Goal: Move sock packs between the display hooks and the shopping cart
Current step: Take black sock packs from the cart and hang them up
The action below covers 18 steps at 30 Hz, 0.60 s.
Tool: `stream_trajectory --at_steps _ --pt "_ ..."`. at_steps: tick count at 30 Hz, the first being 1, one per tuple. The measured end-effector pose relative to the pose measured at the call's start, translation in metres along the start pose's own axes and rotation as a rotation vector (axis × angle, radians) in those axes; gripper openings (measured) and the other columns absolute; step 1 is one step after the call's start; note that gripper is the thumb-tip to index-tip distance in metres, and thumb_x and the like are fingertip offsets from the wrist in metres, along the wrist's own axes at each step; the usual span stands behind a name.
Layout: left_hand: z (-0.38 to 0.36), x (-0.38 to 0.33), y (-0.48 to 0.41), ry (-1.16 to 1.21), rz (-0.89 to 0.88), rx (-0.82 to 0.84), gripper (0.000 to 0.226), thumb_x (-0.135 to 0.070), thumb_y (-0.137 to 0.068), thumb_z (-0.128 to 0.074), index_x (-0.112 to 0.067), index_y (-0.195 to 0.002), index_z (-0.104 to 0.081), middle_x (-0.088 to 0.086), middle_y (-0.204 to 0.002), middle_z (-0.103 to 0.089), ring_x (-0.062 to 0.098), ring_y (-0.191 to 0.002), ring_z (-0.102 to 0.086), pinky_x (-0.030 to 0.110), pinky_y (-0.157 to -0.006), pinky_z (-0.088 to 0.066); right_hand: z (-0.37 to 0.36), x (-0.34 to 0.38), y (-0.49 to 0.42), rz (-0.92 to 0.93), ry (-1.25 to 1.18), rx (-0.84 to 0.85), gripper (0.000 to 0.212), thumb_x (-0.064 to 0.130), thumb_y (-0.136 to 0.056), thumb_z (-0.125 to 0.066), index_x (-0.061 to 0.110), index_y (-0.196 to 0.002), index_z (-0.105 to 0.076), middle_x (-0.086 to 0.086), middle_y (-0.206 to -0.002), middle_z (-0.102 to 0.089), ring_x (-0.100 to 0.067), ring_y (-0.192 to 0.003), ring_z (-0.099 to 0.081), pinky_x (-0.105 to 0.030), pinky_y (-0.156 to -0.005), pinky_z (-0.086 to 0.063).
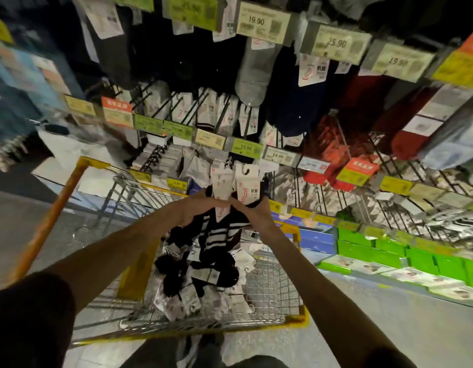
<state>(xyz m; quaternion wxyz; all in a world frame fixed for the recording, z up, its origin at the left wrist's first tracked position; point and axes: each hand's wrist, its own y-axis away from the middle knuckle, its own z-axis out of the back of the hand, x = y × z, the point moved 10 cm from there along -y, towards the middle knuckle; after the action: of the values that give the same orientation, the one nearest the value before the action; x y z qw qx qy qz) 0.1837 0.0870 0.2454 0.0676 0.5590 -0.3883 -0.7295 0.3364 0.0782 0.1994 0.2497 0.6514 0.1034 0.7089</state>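
**Operator:** Item location and grip status?

**Technician:** The held sock packs (219,235) are above the shopping cart (296,318), over its far end. The left hand (196,208) and the right hand (256,212) both grip them, fingers curled round the bundle just below the card headers (247,181).

**Operator:** Handling properties?

**Technician:** Judged light and soft, since the striped fabric hangs limp below the hands. The card headers look stiffer and carry the hanger loops. Take hold there to steer a pack onto a hook, because fabric alone would likely sag and twist. Several packs held together may slide apart, so pinch them firmly.

**Operator:** Surroundings?

**Technician:** The display hooks (153,158) stand beyond the cart's far end. They are densely loaded, with price tags (246,147) along the rails. Clearance between neighbouring hooks is judged tight. The piled sock packs (200,277) lie inside the cart basket. Green boxes (362,248) sit on a low shelf to the cart's right. The floor (362,301) under the cart appears smooth and level.
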Motion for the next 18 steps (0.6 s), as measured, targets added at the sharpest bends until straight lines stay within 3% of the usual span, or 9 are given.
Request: stream_trajectory --at_steps 2,5,7,10,14,16,18 --pt "0.006 -0.003 -0.01 0.035 -0.05 -0.037 0.05 -0.026 -0.095 -0.064 -0.021 -0.142 -0.047 0.0 -0.141 -0.053 0.021 -0.131 -0.047 0.031 -0.097 -0.037 -0.002 0.002 -0.004 -0.027 0.034 0.046 0.053 0.036 -0.077 -0.081 0.021 -0.12 -0.055 0.008 -0.104 -0.066 -0.016 -0.099 -0.064 -0.042 -0.068 -0.061" --pt "0.013 -0.006 -0.019 0.082 -0.066 -0.069 0.038 -0.024 -0.096 -0.062 -0.024 -0.133 -0.05 -0.001 -0.132 -0.056 0.019 -0.126 -0.049 0.034 -0.101 -0.039 -0.003 0.0 -0.01 -0.09 0.014 0.065 0.033 0.042 -0.088 -0.069 0.025 -0.115 -0.06 0.007 -0.104 -0.066 -0.017 -0.096 -0.063 -0.052 -0.072 -0.06" --pt "0.02 -0.008 -0.023 0.09 -0.069 -0.082 0.027 -0.025 -0.096 -0.062 -0.025 -0.121 -0.052 -0.001 -0.127 -0.06 0.021 -0.121 -0.054 0.036 -0.102 -0.042 -0.003 -0.001 -0.015 -0.129 0.003 0.057 0.031 0.042 -0.089 -0.067 0.022 -0.113 -0.061 0.002 -0.108 -0.066 -0.021 -0.098 -0.064 -0.051 -0.069 -0.06" --pt "0.026 -0.009 -0.037 0.122 -0.081 -0.048 0.033 -0.025 -0.094 -0.064 -0.018 -0.126 -0.06 0.001 -0.126 -0.064 0.026 -0.123 -0.057 0.039 -0.104 -0.044 -0.004 0.0 -0.024 -0.14 -0.023 0.012 0.032 0.04 -0.089 -0.068 0.021 -0.113 -0.062 -0.001 -0.111 -0.066 -0.022 -0.097 -0.065 -0.048 -0.065 -0.061" --pt "0.031 -0.008 -0.056 0.191 -0.066 -0.028 0.018 -0.017 -0.098 -0.058 -0.026 -0.113 -0.052 -0.012 -0.11 -0.057 0.013 -0.111 -0.053 0.029 -0.089 -0.038 -0.005 -0.002 -0.039 -0.135 -0.058 -0.051 0.022 0.037 -0.09 -0.068 0.022 -0.105 -0.062 -0.003 -0.105 -0.067 -0.02 -0.091 -0.067 -0.041 -0.06 -0.061" --pt "0.036 -0.008 -0.065 0.197 -0.069 -0.045 0.014 -0.015 -0.098 -0.057 -0.022 -0.111 -0.055 -0.002 -0.114 -0.06 0.017 -0.104 -0.056 0.029 -0.084 -0.039 -0.002 0.002 -0.045 -0.111 -0.078 -0.083 0.02 0.034 -0.09 -0.068 0.02 -0.103 -0.062 -0.003 -0.102 -0.068 -0.016 -0.085 -0.067 -0.032 -0.054 -0.059" --pt "0.047 -0.006 -0.076 0.196 -0.057 -0.083 0.007 -0.014 -0.097 -0.059 -0.019 -0.102 -0.059 0.01 -0.114 -0.065 0.019 -0.091 -0.061 0.031 -0.076 -0.045 0.0 0.001 -0.052 -0.121 -0.104 -0.102 0.016 0.034 -0.09 -0.068 0.021 -0.096 -0.062 0.0 -0.095 -0.068 -0.014 -0.081 -0.067 -0.04 -0.061 -0.061"
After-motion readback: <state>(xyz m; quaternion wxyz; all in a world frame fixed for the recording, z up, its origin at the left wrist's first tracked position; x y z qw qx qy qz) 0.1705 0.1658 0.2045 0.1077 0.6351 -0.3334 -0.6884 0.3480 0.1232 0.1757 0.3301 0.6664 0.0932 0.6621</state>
